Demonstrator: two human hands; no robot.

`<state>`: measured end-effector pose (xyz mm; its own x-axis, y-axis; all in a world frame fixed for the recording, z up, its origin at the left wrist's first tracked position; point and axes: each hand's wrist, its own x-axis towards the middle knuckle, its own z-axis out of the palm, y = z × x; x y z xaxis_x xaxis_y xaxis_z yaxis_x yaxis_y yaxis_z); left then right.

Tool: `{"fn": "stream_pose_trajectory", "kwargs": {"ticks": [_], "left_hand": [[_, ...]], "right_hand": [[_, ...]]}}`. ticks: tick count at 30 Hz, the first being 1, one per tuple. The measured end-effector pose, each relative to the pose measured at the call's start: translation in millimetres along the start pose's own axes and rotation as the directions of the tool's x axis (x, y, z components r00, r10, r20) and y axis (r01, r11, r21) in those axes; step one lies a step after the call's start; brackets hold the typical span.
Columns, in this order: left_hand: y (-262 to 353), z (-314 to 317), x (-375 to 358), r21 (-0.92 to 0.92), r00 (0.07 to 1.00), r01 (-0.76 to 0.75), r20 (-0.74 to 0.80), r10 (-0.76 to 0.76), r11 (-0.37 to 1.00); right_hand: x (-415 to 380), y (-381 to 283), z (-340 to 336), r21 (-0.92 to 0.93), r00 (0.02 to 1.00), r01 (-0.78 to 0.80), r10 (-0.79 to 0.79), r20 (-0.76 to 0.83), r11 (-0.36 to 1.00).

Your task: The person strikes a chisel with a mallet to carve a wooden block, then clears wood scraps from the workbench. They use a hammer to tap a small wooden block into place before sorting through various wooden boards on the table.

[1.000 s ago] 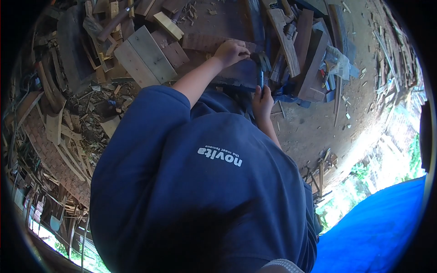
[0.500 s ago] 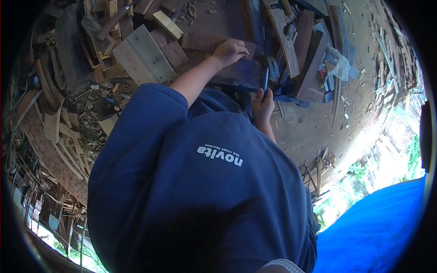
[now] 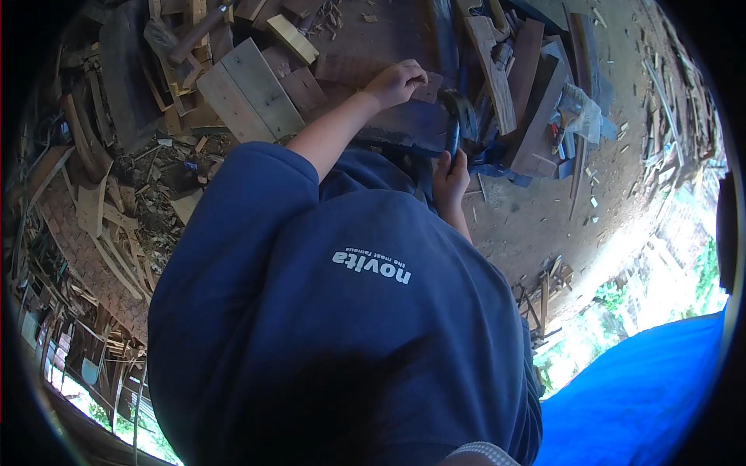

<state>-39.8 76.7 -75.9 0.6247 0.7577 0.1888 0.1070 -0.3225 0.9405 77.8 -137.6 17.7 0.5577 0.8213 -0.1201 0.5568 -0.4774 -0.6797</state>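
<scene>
My left hand (image 3: 398, 84), fingers curled together, is over a reddish-brown board (image 3: 347, 70) lying on a dark, wide work surface (image 3: 404, 124). Whatever its fingertips hold, if anything, is too small to make out. Closed around the lower end of a dark, curved bar (image 3: 453, 128) is my right hand (image 3: 451, 182), lower and to the right, at the surface's near right corner. The bar rises from that hand and bends at its top. What it joins is hard to tell in the shadow.
Two pale boards (image 3: 252, 89) and a light wood block (image 3: 293, 39) lie left of the hands. Planks (image 3: 491, 74) and a clear plastic bag (image 3: 579, 113) are on the right. Wood scraps (image 3: 101, 210) cover the left ground. A blue sheet (image 3: 637, 388) is at lower right.
My left hand has lifted slightly up and away from the board's right end. My right hand stays on the bar. The whole view has shifted a little.
</scene>
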Motion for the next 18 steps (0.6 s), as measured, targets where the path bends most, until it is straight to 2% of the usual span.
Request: {"fn": "stream_pose_trajectory", "kwargs": {"ticks": [2,4,6,7,9,13,15,18], "left_hand": [[2.2,-0.3,-0.1,-0.02,0.998,0.06,0.015,-0.06,0.998],[5.2,-0.8,0.0,-0.019,0.998,0.057,0.006,-0.057,0.998],[5.3,-2.3,1.7,-0.016,0.999,0.052,-0.003,-0.052,0.998],[3.7,-3.0,2.0,-0.001,1.0,0.022,-0.003,-0.022,1.0],[2.9,-2.5,0.3,0.011,1.0,-0.008,0.006,0.008,1.0],[3.5,-1.9,1.2,-0.02,0.999,0.038,0.022,-0.037,0.999],[2.4,-1.9,0.9,-0.017,0.999,0.042,0.029,-0.042,0.999],[0.5,-1.6,4.1,0.036,1.0,0.011,0.009,-0.012,0.999]], "right_hand": [[3.2,-1.9,1.8,-0.044,1.0,0.02,-0.019,0.024,0.999],[6.0,-6.4,-0.2,-0.085,0.998,0.044,-0.04,0.048,0.995],[8.0,-8.7,-2.9,-0.063,0.983,-0.099,0.107,0.148,0.993],[7.9,-8.4,-1.7,-0.061,0.983,-0.098,0.106,0.148,0.993],[4.3,-9.2,-0.9,0.0,0.997,-0.069,0.068,0.027,0.998],[3.9,-15.1,0.2,0.017,1.0,-0.024,0.024,-0.013,1.0],[8.7,-15.0,2.9,-0.089,0.987,-0.084,0.095,0.126,0.992],[9.3,-13.4,0.8,-0.048,0.984,-0.11,0.115,0.138,0.993]]}}
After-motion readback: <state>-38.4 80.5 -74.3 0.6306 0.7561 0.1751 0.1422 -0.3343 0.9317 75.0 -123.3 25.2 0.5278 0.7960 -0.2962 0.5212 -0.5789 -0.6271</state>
